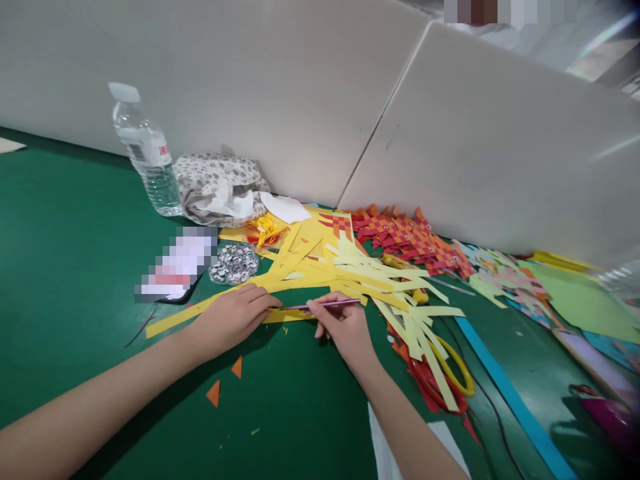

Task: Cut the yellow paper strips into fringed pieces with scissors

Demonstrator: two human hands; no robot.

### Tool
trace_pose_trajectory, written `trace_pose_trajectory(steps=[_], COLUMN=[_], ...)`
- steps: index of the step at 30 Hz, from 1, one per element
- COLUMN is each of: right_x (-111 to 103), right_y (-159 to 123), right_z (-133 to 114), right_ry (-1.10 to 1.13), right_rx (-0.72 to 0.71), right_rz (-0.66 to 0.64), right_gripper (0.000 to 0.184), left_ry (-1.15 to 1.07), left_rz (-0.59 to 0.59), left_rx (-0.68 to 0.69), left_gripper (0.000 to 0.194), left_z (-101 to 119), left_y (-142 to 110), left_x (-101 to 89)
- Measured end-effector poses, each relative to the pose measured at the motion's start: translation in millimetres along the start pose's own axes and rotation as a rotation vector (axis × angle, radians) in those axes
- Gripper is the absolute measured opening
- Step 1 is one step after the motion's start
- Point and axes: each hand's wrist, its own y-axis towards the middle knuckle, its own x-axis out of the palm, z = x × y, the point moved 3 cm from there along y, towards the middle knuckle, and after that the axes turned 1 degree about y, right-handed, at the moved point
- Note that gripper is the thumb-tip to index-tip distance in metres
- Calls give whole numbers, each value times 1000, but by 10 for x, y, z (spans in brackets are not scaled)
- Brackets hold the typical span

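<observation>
My left hand (239, 312) lies over a yellow paper strip (175, 320), its fingers bent together and pressing on it. Part of the strip is hidden under that hand. In my right hand (344, 325) is a slim purple pen-like tool (340, 303), pinched between thumb and fingers. Its thin dark end points left, close to my left fingertips and over the yellow paper. Just beyond both hands is a heap of yellow and pale yellow paper strips (305, 257). Two small orange paper triangles (213, 393) rest on the green table nearer to me.
A water bottle (150, 157), a patterned cloth bundle (220, 183), a phone (175, 267) and a container of googly eyes (234, 263) are behind my left hand. Red-orange woven paper fish (395, 230) line the grey partition. Scissors with red and yellow handles (467, 377) lie right.
</observation>
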Motion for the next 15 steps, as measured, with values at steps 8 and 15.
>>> trace_pose_trajectory(steps=[8, 15], right_x=[-224, -451], right_y=[19, 93], right_z=[77, 102], right_ry=[17, 124], right_rx=[-48, -55], right_rz=[148, 309], right_gripper=[26, 29], left_ry=[56, 5], left_rz=[45, 43], left_rx=[80, 29], left_gripper=[30, 29], left_z=[13, -21], left_y=[1, -16], left_x=[-16, 14])
